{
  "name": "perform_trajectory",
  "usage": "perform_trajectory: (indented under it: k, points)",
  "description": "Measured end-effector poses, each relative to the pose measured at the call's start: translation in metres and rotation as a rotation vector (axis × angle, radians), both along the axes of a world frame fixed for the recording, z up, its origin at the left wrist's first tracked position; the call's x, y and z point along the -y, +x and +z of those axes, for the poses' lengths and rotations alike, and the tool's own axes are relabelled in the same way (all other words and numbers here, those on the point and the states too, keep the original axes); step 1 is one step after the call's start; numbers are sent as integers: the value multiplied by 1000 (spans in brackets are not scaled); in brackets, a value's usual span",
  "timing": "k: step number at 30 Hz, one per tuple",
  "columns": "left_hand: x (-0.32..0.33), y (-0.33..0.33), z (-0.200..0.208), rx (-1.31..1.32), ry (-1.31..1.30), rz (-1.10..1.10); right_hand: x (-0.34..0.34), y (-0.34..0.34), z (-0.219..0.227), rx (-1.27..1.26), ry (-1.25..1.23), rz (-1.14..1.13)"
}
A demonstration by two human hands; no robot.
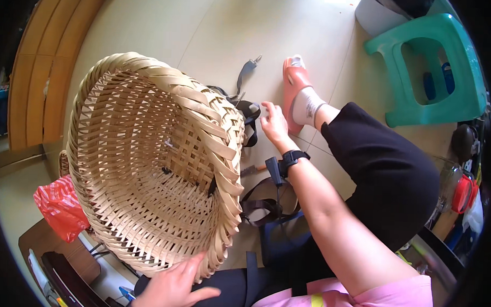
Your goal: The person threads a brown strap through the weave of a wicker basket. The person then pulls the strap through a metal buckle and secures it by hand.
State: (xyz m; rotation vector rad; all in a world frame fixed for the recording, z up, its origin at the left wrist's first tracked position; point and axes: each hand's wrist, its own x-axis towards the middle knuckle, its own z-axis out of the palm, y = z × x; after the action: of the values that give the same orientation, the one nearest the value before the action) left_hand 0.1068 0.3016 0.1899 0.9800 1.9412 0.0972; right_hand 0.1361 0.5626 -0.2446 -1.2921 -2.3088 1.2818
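Note:
A large woven bamboo basket (148, 144) lies tipped in front of me, its wide mouth turned toward me and its latticed base visible inside. My left hand (173, 289) rests its outstretched fingers against the near rim, thumb spread apart. Beyond the basket's right side, my right hand (274, 125) hovers with loosely bent fingers and nothing visible between them. Close to those fingertips is a black object (250, 111), partly hidden by the basket. A dark strap with a metal clip (247, 73) lies on the floor past it. More black straps (262, 208) lie below my right wrist.
A green plastic stool (392, 56) stands at the far right. Wooden drawers (34, 86) line the left. A red striped plastic bag (63, 206) sits left of the basket. My foot in a pink clog (295, 82) is beyond my right hand. A red-lidded jar (463, 193) stands at right.

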Motion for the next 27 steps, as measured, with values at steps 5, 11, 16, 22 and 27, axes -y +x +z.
perform_trajectory:
  k: [5,11,16,22,27]
  points:
    - [-11,-123,-62,299,-175,34,6,-4,21,104,210,383]
    - [-52,-188,-267,27,486,166,-4,-24,6,290,416,569]
    - [-53,-173,-351,-67,463,145,-14,-29,13,164,42,518]
    - [-61,-140,-418,-157,483,66,-4,-14,14,295,-10,555]
    - [-88,-118,-457,-443,345,-130,-7,-34,88,222,-28,177]
